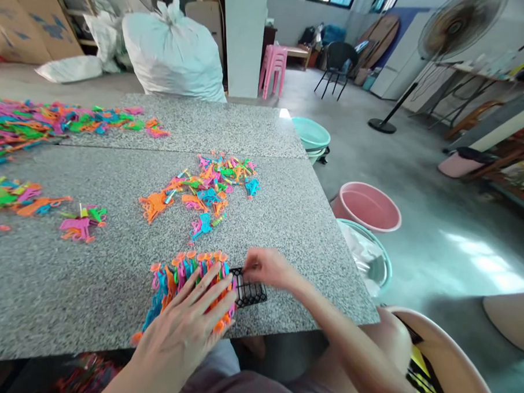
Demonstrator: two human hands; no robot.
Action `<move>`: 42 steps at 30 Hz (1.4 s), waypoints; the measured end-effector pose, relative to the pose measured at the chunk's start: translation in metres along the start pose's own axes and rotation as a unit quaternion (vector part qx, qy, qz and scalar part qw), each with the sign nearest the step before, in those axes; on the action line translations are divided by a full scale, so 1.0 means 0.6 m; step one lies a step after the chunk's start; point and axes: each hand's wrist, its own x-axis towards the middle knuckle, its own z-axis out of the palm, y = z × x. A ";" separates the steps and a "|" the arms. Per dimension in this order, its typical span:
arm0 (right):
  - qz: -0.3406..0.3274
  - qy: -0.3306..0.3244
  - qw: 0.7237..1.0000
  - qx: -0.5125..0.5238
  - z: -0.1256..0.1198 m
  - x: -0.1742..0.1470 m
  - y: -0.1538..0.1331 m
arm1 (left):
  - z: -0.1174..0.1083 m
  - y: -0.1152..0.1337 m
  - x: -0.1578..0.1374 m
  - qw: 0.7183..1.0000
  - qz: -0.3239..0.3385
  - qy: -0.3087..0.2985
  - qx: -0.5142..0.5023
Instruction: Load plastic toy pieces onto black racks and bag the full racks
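Note:
My left hand (pixel 191 315) lies flat, fingers spread, over a packed row of small plastic toy pieces (pixel 165 285) in orange, blue, pink and green. Round orange ends line the row's far and near sides. A black plastic grid rack (pixel 252 294) shows to the right of the row; whether it runs on under the pieces is hidden. My right hand (pixel 265 267) is at the rack's far edge with its fingers curled together. What they pinch, if anything, cannot be made out. Beyond both hands lies a loose heap of similar bright pieces (pixel 211 184).
More pieces (pixel 33 122) are piled on the granite table (pixel 289 218) at the far left. Beside its right edge stand a pink basin (pixel 369 206), green basins (pixel 311 133) and a lined tub (pixel 366 258). A white sack (pixel 175 55) and a fan (pixel 454 26) stand farther off.

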 end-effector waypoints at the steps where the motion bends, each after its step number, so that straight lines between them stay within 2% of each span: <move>1: 0.039 0.066 0.996 -0.048 -0.035 0.037 0.016 | 0.002 0.000 -0.001 1.000 -0.006 0.007 0.004; 2: 0.070 0.130 0.985 -0.095 -0.066 0.077 0.030 | 0.001 0.001 -0.002 1.000 -0.011 0.011 0.008; 3: 0.078 0.161 0.974 -0.137 -0.091 0.116 0.042 | 0.000 0.001 -0.001 1.000 -0.012 0.014 0.013; 5: 0.062 0.157 0.964 -0.204 -0.113 0.178 0.053 | -0.005 0.001 0.001 1.000 -0.003 0.006 0.026; 7: 0.046 0.123 0.958 -0.253 -0.097 0.204 0.050 | -0.007 -0.003 0.002 0.999 0.019 -0.001 0.034; 11: 0.034 0.121 0.940 -0.317 -0.027 0.165 0.030 | 0.009 -0.011 -0.005 0.999 0.030 0.012 0.022; 13: 0.010 0.132 0.929 -0.344 -0.023 0.142 0.027 | 0.013 -0.011 -0.008 0.999 0.026 0.013 0.015; 15: -0.028 0.127 0.916 -0.380 -0.050 0.142 0.036 | 0.008 -0.009 -0.008 1.000 0.020 0.007 0.012; 18: -0.105 0.033 0.905 -0.410 -0.112 0.171 0.065 | -0.011 -0.007 -0.001 0.999 0.030 -0.013 0.020; 20: -0.124 -0.026 0.911 -0.391 -0.139 0.180 0.087 | -0.022 -0.006 0.005 0.999 0.038 -0.018 0.028; 21: -0.117 -0.031 0.921 -0.371 -0.143 0.176 0.095 | -0.026 -0.006 0.007 0.999 0.040 -0.015 0.030; 23: -0.091 0.006 0.952 -0.293 -0.127 0.147 0.102 | -0.028 -0.005 0.009 0.999 0.037 -0.013 0.031; 25: -0.065 0.073 0.986 -0.137 -0.083 0.098 0.095 | -0.027 -0.004 0.010 0.999 0.041 -0.006 0.031; 26: -0.057 0.101 0.993 -0.037 -0.054 0.072 0.086 | -0.027 -0.004 0.010 0.999 0.043 -0.004 0.032; 28: -0.047 0.129 0.979 0.153 0.007 0.027 0.063 | -0.026 -0.004 0.009 0.998 0.047 -0.002 0.033; 30: -0.051 0.126 0.961 0.242 0.054 0.004 0.040 | -0.025 -0.005 0.006 0.999 0.041 -0.009 0.032; 32: -0.069 0.118 0.957 0.255 0.077 0.000 0.023 | -0.024 -0.006 0.004 0.999 0.039 -0.018 0.029; 34: -0.094 0.108 0.963 0.229 0.078 0.007 0.015 | -0.023 -0.006 0.004 0.999 0.037 -0.020 0.029; 39: -0.138 0.070 0.983 0.094 0.060 0.015 0.011 | -0.023 -0.001 0.009 0.999 0.026 0.004 0.024; 42: -0.125 0.061 0.990 0.003 0.057 0.011 0.003 | -0.025 0.006 0.012 1.000 0.013 0.026 0.007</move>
